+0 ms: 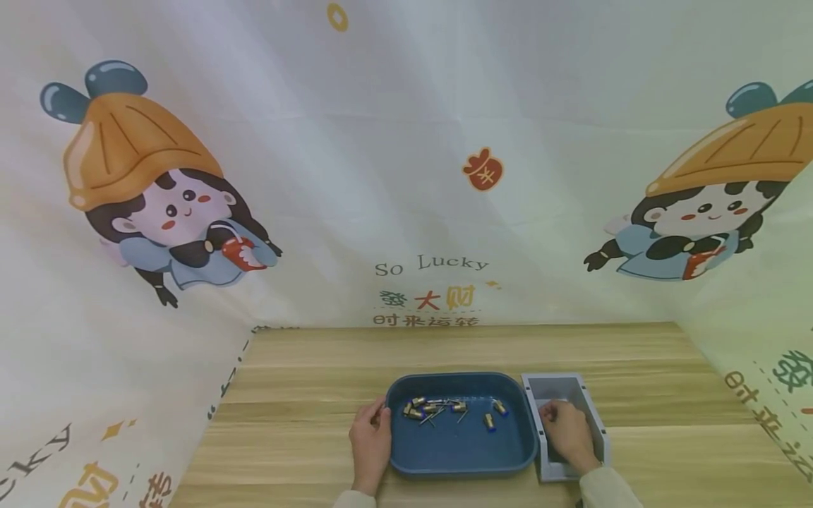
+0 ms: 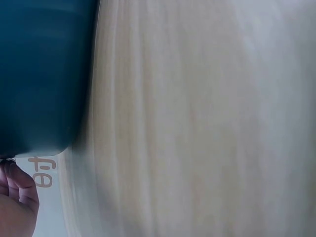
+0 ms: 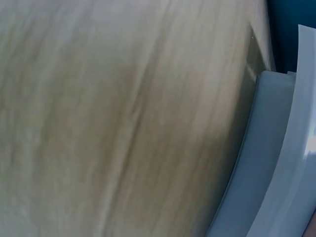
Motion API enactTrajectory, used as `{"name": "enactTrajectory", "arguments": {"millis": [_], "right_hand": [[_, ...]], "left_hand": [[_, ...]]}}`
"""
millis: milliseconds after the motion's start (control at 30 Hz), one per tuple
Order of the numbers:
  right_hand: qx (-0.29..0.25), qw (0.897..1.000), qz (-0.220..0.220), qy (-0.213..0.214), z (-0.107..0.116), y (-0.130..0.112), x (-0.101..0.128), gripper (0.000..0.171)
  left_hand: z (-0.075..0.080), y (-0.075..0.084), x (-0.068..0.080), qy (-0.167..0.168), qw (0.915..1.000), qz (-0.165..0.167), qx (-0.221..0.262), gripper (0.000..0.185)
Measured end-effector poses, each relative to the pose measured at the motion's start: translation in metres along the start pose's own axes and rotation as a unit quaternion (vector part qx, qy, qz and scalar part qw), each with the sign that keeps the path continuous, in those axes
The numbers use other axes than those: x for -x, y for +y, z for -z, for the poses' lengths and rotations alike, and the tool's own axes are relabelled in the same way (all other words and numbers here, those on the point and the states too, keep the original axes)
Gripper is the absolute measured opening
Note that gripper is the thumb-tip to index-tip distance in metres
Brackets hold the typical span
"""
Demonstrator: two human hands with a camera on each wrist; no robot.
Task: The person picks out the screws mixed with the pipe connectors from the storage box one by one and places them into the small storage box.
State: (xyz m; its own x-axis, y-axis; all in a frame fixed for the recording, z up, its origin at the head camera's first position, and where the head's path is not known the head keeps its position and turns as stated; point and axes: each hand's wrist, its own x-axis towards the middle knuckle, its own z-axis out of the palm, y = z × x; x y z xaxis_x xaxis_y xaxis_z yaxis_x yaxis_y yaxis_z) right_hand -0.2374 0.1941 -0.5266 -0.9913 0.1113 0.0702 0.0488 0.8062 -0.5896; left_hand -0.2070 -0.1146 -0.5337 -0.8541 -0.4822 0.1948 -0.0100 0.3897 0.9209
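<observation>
Blue tray (image 1: 470, 451) with brass-coloured fittings (image 1: 430, 409) is set lower centre on the counter (image 1: 311, 416), left rim clamped by left grip (image 1: 371, 441), presumably for steadiness. Grey bin (image 1: 551, 384) is parked just beside, lower right, likely for short reach. Right grip (image 1: 568, 429) is held inside, fingers curled; whether anything's clamped can't be told. Bin floor is partly blocked by it.

Blue tray (image 2: 44, 74) at upper left — left hand (image 2: 17, 202) against its edge — wood-grain table (image 2: 173, 123)
</observation>
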Motion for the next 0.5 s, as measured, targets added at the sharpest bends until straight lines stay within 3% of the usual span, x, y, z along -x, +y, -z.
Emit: {"name": "enactTrajectory", "arguments": {"millis": [500], "right_hand": [[0.013,0.999,-0.019,-0.023,-0.0029,0.0016,-0.0004,0.015]], "left_hand": [[0.0009,0.0012,-0.0004,-0.002,1.0,0.006,-0.003,0.023]]}}
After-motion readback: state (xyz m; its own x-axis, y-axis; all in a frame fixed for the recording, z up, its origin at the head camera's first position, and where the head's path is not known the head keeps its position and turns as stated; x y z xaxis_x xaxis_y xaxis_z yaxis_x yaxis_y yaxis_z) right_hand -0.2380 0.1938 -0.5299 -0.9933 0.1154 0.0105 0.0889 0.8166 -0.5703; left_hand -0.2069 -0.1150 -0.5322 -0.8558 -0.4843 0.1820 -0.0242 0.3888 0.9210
